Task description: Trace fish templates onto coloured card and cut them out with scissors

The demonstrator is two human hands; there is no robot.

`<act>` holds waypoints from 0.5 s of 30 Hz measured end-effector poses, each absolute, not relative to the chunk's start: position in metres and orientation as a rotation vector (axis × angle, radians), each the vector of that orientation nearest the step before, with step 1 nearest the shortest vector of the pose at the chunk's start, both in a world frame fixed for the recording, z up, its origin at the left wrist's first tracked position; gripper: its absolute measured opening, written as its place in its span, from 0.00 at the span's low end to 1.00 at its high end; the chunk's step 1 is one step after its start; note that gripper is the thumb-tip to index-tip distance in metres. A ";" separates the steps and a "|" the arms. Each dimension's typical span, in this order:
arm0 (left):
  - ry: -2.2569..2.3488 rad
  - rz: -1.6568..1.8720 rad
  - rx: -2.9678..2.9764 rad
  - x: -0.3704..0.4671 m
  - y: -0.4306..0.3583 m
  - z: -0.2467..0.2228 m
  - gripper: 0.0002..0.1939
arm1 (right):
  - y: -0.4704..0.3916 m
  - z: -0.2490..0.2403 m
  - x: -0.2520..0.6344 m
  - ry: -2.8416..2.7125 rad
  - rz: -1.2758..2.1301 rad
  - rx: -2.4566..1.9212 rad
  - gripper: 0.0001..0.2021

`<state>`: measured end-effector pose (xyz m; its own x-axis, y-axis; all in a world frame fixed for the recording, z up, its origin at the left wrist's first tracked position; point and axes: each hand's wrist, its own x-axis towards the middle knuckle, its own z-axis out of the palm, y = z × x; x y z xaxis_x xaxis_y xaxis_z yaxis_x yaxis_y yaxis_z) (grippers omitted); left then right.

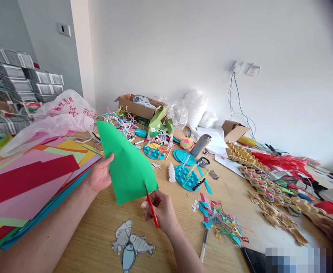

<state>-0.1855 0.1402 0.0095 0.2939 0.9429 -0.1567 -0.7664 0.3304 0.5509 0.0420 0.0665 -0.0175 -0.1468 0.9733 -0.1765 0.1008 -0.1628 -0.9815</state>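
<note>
Green sheet [126,167] is held above the wooden table [89,235], between the two hands, with the fish cut-outs [139,244] lying below it on the tabletop. For a clean cut, steady the sheet with the left hand [100,175], seat its lower edge well between the blades of the red scissors [153,210], and turn the paper rather than the tool on curves. Close the blades in even strokes; keep supporting fingers clear of the cutting path. Left: the thumb lies on the near face, pinching the sheet's left edge; the other fingers are largely behind the paper, so their spread cannot be told. Right hand [161,209]: fingers curl closely around the handle, blades at the lower edge near the right corner; blade opening cannot be determined.
</note>
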 end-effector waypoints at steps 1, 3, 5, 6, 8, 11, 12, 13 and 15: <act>0.503 1.178 0.413 -0.186 0.140 0.009 0.23 | 0.067 -0.017 0.042 -1.301 1.413 -1.328 0.28; 0.501 1.179 0.412 -0.186 0.141 0.009 0.23 | 0.067 -0.018 0.042 -1.291 1.412 -1.330 0.28; 0.498 1.197 0.405 -0.185 0.141 0.009 0.23 | 0.067 -0.018 0.042 -1.271 1.402 -1.335 0.28; 0.497 1.205 0.402 -0.185 0.141 0.008 0.23 | 0.067 -0.018 0.042 -1.258 1.398 -1.338 0.29; 0.499 1.200 0.396 -0.184 0.141 0.008 0.22 | 0.067 -0.017 0.041 -1.230 1.391 -1.348 0.29; 0.501 1.161 0.390 -0.183 0.141 0.007 0.20 | 0.066 -0.015 0.040 -1.208 1.405 -1.346 0.30; 0.494 1.153 0.389 -0.183 0.141 0.007 0.19 | 0.066 -0.015 0.040 -1.207 1.415 -1.340 0.30; 0.485 1.155 0.389 -0.183 0.141 0.007 0.19 | 0.066 -0.014 0.041 -1.209 1.427 -1.333 0.29; 0.470 1.167 0.389 -0.183 0.141 0.007 0.17 | 0.067 -0.014 0.041 -1.215 1.439 -1.318 0.29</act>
<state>-0.1833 0.1409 0.0073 0.3168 0.9366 -0.1496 -0.7785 0.3469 0.5231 0.0410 0.0668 -0.0135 -0.1182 0.9719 -0.2035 0.0376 -0.2004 -0.9790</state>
